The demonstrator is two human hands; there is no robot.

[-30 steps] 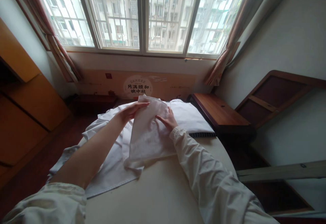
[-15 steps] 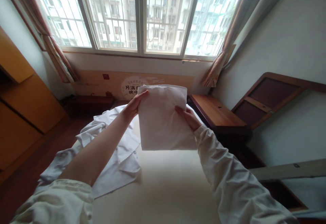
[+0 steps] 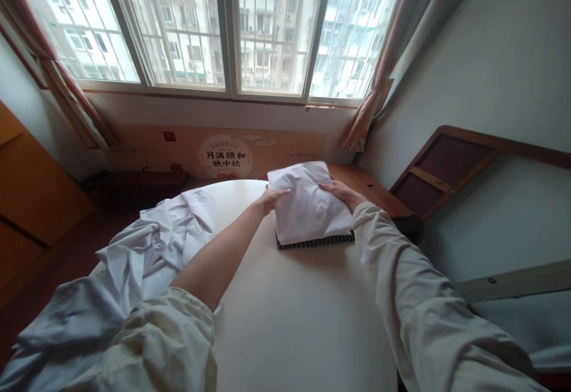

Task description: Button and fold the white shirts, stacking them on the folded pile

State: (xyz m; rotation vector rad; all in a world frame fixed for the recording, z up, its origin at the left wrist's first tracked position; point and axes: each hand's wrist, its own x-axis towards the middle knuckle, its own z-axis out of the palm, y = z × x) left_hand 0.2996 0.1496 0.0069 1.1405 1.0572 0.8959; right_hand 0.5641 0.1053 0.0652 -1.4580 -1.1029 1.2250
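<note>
Right now, both hands have hold of the folded white cloth [image 3: 310, 204], one at each side, above the far right part of the pale, round-edged bench [image 3: 289, 320]. The left hand [image 3: 269, 200] is closed on its left edge, the thumb lying across the top and the other fingers mostly hidden. The right hand [image 3: 342, 193] is closed on the upper right edge, fingertips over the top face; how far its thumb reaches cannot be told. The cloth is roughly square, with soft creases across its middle.

Just under its near edge shows a dark striped layer [image 3: 316, 241], dark with pale lines; whether the cloth rests fully on it is unclear. Well apart from these, along the left side of the bench, lies the crumpled white fabric [image 3: 147, 249], heaped in loose folds and spilling over the edge, partly behind the left sleeve [image 3: 169, 344].

Beyond the bench, a printed panel [image 3: 276, 145] with Chinese characters stands below the barred window [image 3: 227, 29]. A brown wooden cabinet [image 3: 388, 198] is near the cloth, on the right.
</note>
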